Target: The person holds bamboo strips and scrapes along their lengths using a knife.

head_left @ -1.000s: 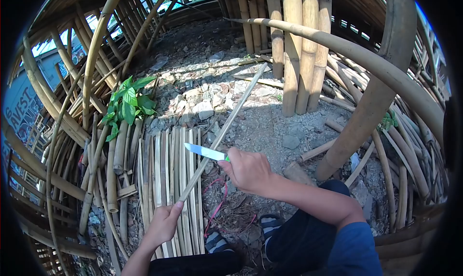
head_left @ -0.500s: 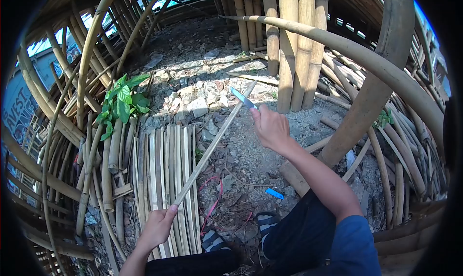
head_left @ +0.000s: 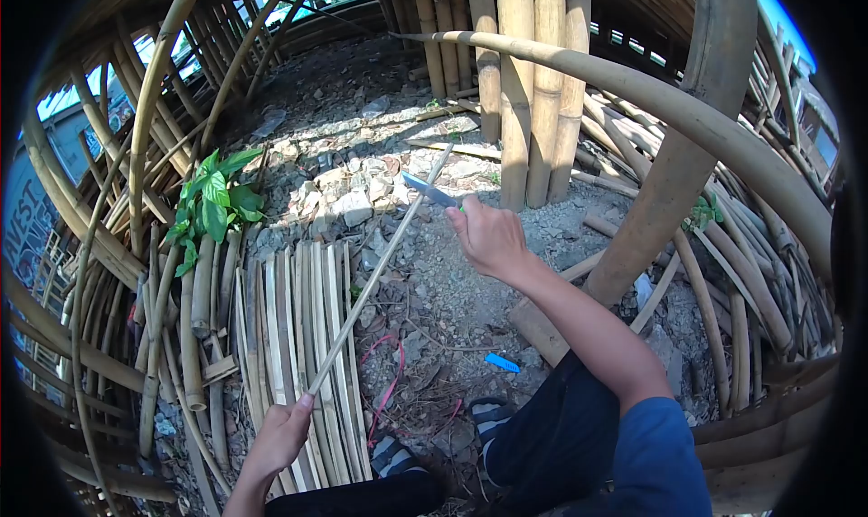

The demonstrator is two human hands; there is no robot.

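My left hand [head_left: 282, 434] is closed around the near end of a long thin bamboo strip [head_left: 375, 277], which slants up and away from me. My right hand [head_left: 493, 237] grips a knife [head_left: 429, 190], its handle mostly hidden by the fingers. The blade crosses the strip close to its far end and appears to touch it. Under and beside the left hand lies a row of split bamboo strips [head_left: 303, 318] on the ground. A blue plastic piece [head_left: 502, 363], like a knife sheath, rests on the soil below my right forearm.
Pink twine [head_left: 394, 381] lies by my feet. A thick bamboo pole [head_left: 669, 183] leans at the right, with a curved pole [head_left: 624, 70] crossing it. Upright bamboo posts [head_left: 532, 92] stand ahead. Leafy plants [head_left: 215, 201] and cut bamboo poles [head_left: 201, 314] are at the left.
The knife has slid slightly down the strip toward me, and the strip's slant looks a little steeper. The whole view has shifted slightly. Both hands keep their hold.
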